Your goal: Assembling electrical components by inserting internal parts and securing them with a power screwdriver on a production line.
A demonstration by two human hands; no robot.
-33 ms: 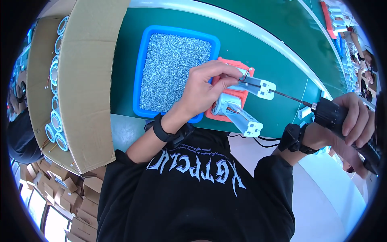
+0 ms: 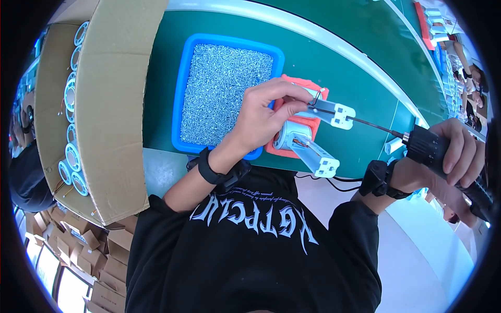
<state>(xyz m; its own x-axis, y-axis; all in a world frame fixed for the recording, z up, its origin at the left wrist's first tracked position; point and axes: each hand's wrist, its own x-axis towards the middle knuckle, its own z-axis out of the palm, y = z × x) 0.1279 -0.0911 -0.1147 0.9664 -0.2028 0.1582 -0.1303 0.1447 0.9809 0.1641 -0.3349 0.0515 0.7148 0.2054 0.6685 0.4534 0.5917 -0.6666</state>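
In my right hand [image 2: 459, 156] is a black electric screwdriver [image 2: 424, 147], fingers wrapped round its body. Its long thin bit [image 2: 373, 125] runs leftward through the end of a white, post-like housing [image 2: 342, 116]. At the bit's far end, my left hand [image 2: 266, 112] has thumb and forefinger pinched together; what lies between them is too small to make out. A short dark wire with a pale plug sticks up beside these fingertips. A second white housing [image 2: 318, 156] with a round base lies just nearer to me. Both rest on an orange-red holder [image 2: 282, 151].
Left of the holder, a blue tray [image 2: 182, 99] full of small silver screws sits on the green table [image 2: 360, 83]. A tall cardboard box [image 2: 115, 104] with several white ring-shaped parts stands at far left. Cables hang by the table's near edge. Other people work at far right.
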